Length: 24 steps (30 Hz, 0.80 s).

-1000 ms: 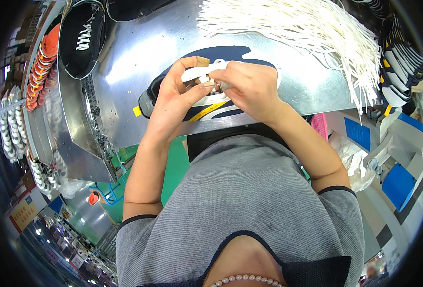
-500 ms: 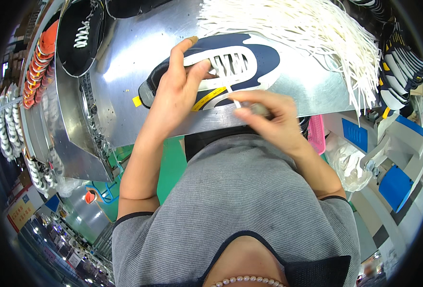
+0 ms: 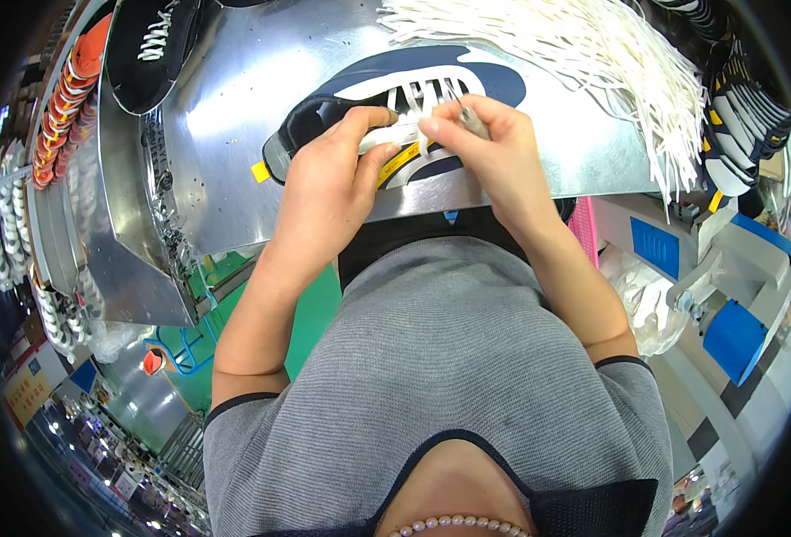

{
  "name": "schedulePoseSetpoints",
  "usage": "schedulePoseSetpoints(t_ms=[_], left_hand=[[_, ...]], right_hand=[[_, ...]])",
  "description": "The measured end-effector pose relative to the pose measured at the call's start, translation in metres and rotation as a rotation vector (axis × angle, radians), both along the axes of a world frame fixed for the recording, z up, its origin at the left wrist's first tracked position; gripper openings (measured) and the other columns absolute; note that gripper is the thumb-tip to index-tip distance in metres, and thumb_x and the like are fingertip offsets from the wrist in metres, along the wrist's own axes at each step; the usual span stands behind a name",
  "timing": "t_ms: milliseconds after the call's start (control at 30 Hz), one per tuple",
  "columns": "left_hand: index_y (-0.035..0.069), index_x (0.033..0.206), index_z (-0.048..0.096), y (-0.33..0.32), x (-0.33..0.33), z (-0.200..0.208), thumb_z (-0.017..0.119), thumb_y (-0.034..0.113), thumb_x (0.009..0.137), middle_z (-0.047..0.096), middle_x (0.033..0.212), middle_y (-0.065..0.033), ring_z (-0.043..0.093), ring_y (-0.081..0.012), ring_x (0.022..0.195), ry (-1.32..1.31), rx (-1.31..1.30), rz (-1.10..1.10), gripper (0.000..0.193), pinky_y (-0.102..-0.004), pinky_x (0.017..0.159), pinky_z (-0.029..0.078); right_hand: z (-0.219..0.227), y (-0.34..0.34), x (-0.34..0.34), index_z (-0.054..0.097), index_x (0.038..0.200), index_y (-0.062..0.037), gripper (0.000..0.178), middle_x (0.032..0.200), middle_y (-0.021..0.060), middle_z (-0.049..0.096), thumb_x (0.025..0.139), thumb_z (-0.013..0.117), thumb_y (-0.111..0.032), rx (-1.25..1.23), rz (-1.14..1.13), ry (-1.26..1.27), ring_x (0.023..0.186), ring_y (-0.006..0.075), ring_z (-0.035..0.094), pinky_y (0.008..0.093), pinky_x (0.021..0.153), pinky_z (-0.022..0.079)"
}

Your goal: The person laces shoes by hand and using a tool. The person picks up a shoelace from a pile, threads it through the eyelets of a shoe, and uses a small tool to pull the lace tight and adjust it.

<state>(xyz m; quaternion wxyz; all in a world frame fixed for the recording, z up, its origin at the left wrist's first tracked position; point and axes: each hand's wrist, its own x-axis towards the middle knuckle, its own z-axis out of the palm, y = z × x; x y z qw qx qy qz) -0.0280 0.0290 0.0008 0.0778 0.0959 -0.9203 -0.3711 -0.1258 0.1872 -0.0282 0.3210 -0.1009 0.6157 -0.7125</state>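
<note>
A flat navy and white shoe upper point(image 3: 495, 82) lies on the metal table, its toe to the right and its dark heel to the left. My left hand point(image 3: 328, 183) is closed on the upper's near eyelet edge, with thumb and index finger pinching it. White lace point(image 3: 417, 95) crosses the eyelet opening in several rows. At the near eyelets, my right hand point(image 3: 510, 159) holds a small tool point(image 3: 472, 120) with a grey handle and a thin metal shaft pointing at the lace. Its thumb and index finger are by the lace; whether they pinch it is hard to see.
A heap of loose white laces point(image 3: 574, 54) spreads across the table's far right. A black laced upper point(image 3: 149, 63) lies far left, beside stacked orange pieces point(image 3: 64, 116). More uppers point(image 3: 744, 125) are piled right. A pink basket point(image 3: 583, 231) sits below the table edge.
My right hand has moved up and in from the near edge to the eyelets. My left hand has shifted down to the near eyelet edge, and the shoe upper has tilted slightly.
</note>
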Motion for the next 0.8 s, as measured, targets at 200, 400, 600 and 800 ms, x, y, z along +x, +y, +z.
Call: schedulePoseSetpoints(t_ms=[200,400,600,800], left_hand=[[0.003,0.101,0.06,0.008,-0.009,-0.007,0.074,0.02,0.085,0.069,0.089,-0.0159,0.067,-0.033,0.074,0.026,-0.153,0.061,0.027,-0.0406,0.065,0.051],[0.003,0.099,0.062,0.01,-0.009,-0.007,0.075,0.018,0.086,0.071,0.086,-0.0133,0.07,-0.0287,0.075,0.029,-0.123,0.118,0.024,-0.0348,0.066,0.052],[0.002,0.099,0.062,0.009,-0.008,-0.011,0.076,0.016,0.084,0.072,0.087,-0.0129,0.071,-0.0265,0.077,0.04,-0.098,0.1,0.025,-0.0338,0.067,0.053],[0.002,0.097,0.062,0.005,-0.006,-0.019,0.077,0.008,0.082,0.071,0.085,-0.0127,0.069,-0.0277,0.072,0.153,-0.163,-0.047,0.022,-0.0344,0.063,0.052]], right_hand=[[-0.017,-0.021,0.01,0.071,0.087,-0.0012,0.011,0.077,-0.0041,0.065,0.088,0.074,-0.011,-0.133,-0.167,-0.017,0.069,0.0012,0.053,0.0184,0.061,0.042],[-0.006,0.004,0.018,0.059,0.109,-0.0014,0.022,0.076,0.0048,0.067,0.094,0.068,-0.015,0.047,-0.106,0.308,0.068,0.0096,0.06,0.026,0.062,0.047],[-0.003,0.021,0.022,0.053,0.1,-0.0013,0.017,0.076,0.0139,0.068,0.098,0.061,-0.016,0.303,0.122,0.434,0.063,0.0229,0.065,0.0338,0.059,0.049],[0.006,0.012,0.01,0.053,0.096,0.0001,0.018,0.072,0.0134,0.066,0.096,0.061,-0.015,0.366,0.187,0.341,0.066,0.0254,0.067,0.0365,0.061,0.05]])
